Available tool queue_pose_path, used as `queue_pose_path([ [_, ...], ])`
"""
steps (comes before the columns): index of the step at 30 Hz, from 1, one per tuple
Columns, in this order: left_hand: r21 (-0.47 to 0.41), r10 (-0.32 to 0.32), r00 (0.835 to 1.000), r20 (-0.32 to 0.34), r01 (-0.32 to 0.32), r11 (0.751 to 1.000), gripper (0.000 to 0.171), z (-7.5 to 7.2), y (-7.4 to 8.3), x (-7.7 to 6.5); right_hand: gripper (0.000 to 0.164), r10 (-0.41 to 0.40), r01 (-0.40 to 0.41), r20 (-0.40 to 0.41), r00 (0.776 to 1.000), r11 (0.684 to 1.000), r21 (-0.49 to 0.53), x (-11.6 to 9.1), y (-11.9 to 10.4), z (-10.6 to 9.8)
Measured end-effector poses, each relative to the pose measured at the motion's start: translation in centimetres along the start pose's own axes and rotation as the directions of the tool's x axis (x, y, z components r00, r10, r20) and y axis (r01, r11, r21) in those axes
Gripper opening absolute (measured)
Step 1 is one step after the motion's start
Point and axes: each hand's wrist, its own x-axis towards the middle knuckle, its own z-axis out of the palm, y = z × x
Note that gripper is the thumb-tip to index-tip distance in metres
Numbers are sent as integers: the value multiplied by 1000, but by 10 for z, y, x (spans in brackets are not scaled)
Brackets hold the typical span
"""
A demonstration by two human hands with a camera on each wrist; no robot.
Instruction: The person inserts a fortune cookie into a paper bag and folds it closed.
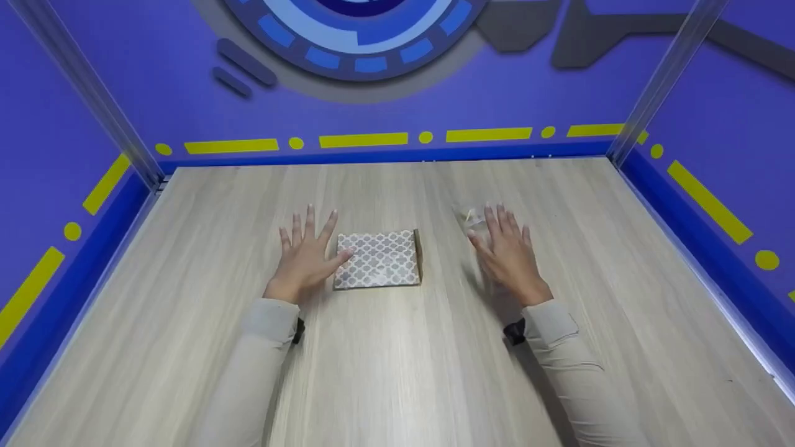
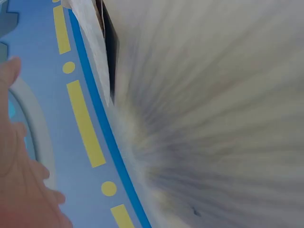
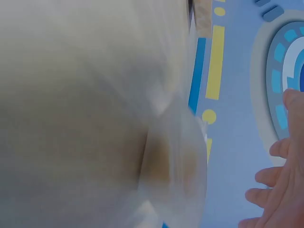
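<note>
A flat box [image 1: 377, 259] with a grey-and-white lattice pattern on top and a brown side lies on the table. My left hand [image 1: 304, 257] is spread just left of it, its thumb overlapping the box's left edge in the head view. In the left wrist view, that hand [image 2: 23, 175] appears raised, and part of the box [image 2: 97, 42] shows edge-on. My right hand [image 1: 510, 257] is held with straight fingers over a clear plastic bag [image 1: 470, 216], mostly hidden beneath it. The right wrist view shows the translucent bag [image 3: 178, 166] apart from the hand [image 3: 280, 180].
The pale wood-grain table [image 1: 397, 372] is bounded by a blue back wall [image 1: 385, 115] and side walls with yellow markings. Metal posts [image 1: 664, 81] stand at the back corners. A black band [image 1: 514, 332] is on the right wrist.
</note>
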Motion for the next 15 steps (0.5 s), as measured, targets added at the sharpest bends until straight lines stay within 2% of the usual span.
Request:
queue_pose_path([
  [4,-31,22,996,84,-19,999,82,0,0,5,72,-22,22,2,1000,998,55,1,-7,5],
  [9,-37,54,987,154,-49,998,83,2,3,10,70,-61,57,31,998,992,115,3,-16,12],
  [15,-49,121,966,230,-112,992,84,4,14,17,67,-107,92,78,991,980,176,7,-24,23],
])
